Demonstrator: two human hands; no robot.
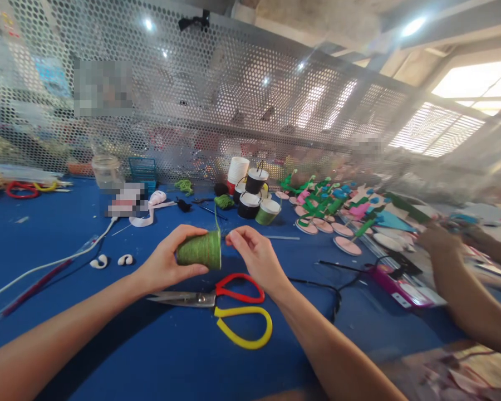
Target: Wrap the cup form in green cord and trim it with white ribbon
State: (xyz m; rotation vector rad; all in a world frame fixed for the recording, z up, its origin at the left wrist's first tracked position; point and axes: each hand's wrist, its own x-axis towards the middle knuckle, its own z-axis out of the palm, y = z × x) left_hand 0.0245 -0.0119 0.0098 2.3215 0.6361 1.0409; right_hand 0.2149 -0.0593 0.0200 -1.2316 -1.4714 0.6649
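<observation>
My left hand [169,257] is wrapped round a small cup [199,250] covered in green yarn, which lies tipped sideways above the table with its rim to the right. A green strand [217,216] runs from the rim up towards a ball of green yarn [224,201]. Just right of the rim, my right hand [254,252] is closed in a pinch; whatever is between its fingertips is too small to make out. Below both hands lie large scissors [200,299] with one red and one yellow handle, blades pointing left.
Behind are small black and green pails [250,204] and stacked white cups [238,169]. Green craft figures on pink discs [347,245] stand to the right, near a purple device [401,287] with a black cord. A co-worker's hands [440,239] are at far right. Two white earbuds [99,262] lie left.
</observation>
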